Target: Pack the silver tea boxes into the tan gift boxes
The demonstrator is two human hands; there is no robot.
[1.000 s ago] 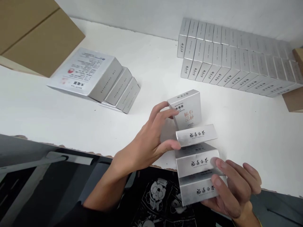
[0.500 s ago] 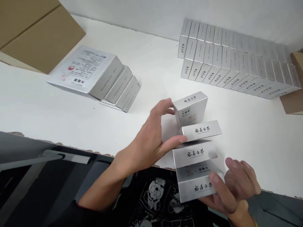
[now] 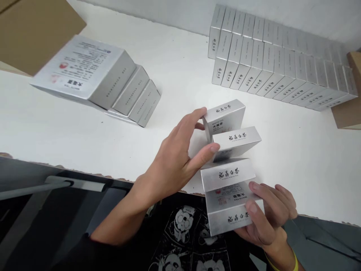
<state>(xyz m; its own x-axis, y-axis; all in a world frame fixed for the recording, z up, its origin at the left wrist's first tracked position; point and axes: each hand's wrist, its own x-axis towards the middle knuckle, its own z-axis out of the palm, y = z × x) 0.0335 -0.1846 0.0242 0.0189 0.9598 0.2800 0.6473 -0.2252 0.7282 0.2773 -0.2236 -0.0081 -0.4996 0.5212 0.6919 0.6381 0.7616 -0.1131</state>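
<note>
Several silver tea boxes stand in a loose row before me, black lettering on their narrow faces. My left hand (image 3: 177,154) spans the left ends of the far tea box (image 3: 224,110) and the second tea box (image 3: 237,138); its forefinger touches one corner and its thumb the other. The third tea box (image 3: 227,175) stands apart from the left thumb. At the table's front edge, my right hand (image 3: 272,214) grips the nearest tea box (image 3: 222,224), thumb on its narrow face and fingers at its right end. This box leans away from the third, showing its printed broad side.
A pile of larger silver cartons (image 3: 81,71) lies at the left, beside a brown cardboard box (image 3: 45,34). Two long rows of tea boxes (image 3: 270,71) stand along the wall at the back right, with more brown cardboard (image 3: 348,113) at their end.
My right fingers have closed in from the air onto the right end of the nearest box. The second box shows more of its broad side below. The whole view has shifted slightly.
</note>
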